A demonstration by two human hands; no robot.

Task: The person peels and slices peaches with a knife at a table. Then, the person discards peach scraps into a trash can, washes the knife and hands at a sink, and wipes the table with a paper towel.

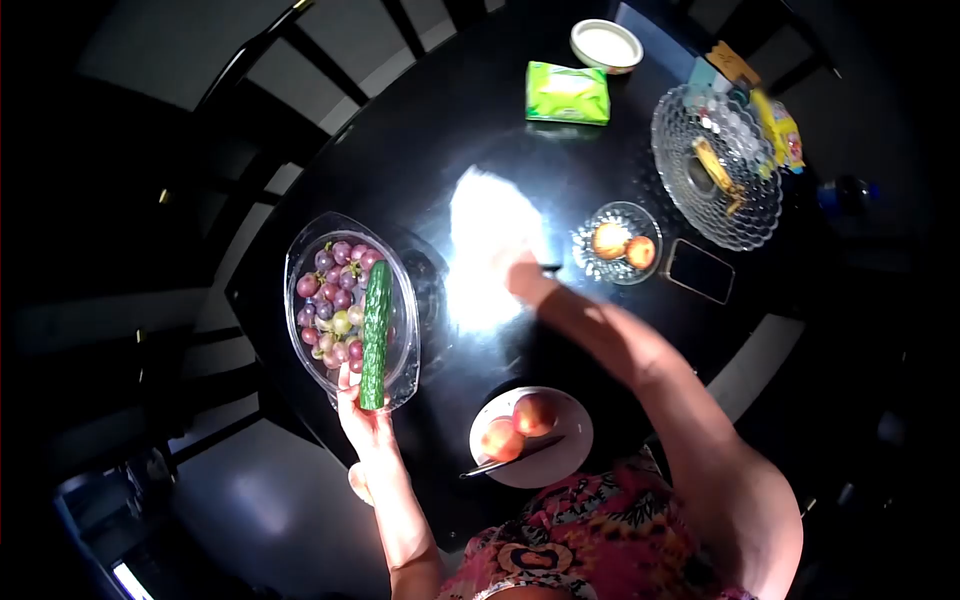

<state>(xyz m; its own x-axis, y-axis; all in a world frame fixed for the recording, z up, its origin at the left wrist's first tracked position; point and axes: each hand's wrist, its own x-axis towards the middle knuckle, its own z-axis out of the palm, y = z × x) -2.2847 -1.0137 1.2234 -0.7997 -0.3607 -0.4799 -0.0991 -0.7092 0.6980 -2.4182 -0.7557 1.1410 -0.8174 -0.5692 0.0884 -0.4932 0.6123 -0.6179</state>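
My left hand [368,425] grips the near end of a clear oval glass bowl [300,235], fingers around its rim. In the bowl lie red and purple grapes [340,290] and a long green cucumber [375,335], whose lower end is right by my fingers. My right hand [522,275] reaches to the middle of the table and rests on a white cloth or tissue [490,225]. Glare washes out its fingers and much of the cloth.
On the dark table [440,130] stand a plate [560,465] with two peaches and a knife, a small glass dish [615,275] with two round fruits, a phone [700,271], a large glass bowl [670,190] holding a banana, a green packet [567,93] and a white bowl [606,47].
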